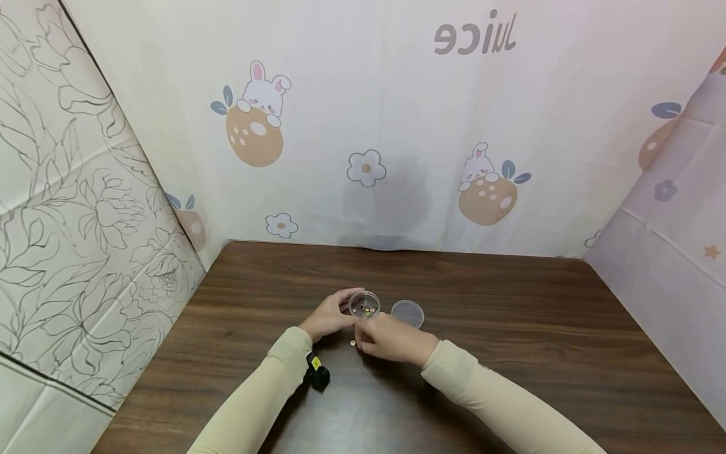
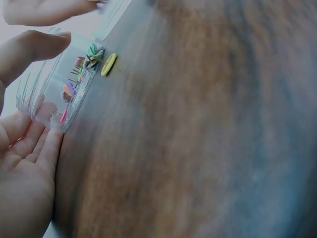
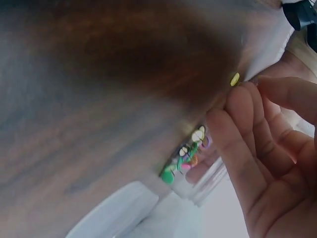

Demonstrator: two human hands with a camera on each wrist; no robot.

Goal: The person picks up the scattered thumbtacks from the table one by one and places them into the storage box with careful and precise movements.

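Note:
My left hand (image 1: pixel 328 317) holds a clear round plastic container (image 2: pixel 42 82) on the table, thumb on one side and fingers on the other. Inside lie several thumbtacks (image 3: pixel 183 161) with green, pink, orange, purple and pale heads. Just in front of it my right hand (image 1: pixel 394 340) is low over the table. Its thumb and forefinger pinch a small thumbtack, mostly hidden by the fingertips. One yellow thumbtack (image 2: pixel 109 64) lies loose on the table, close beside the right fingertips in the right wrist view.
A clear round lid (image 1: pixel 408 310) lies on the dark wooden table (image 1: pixel 510 302), right of the container. Around the left wrist is a black strap with a camera (image 1: pixel 319 374). Printed curtains (image 1: pixel 317 202) hang behind the table and at its sides.

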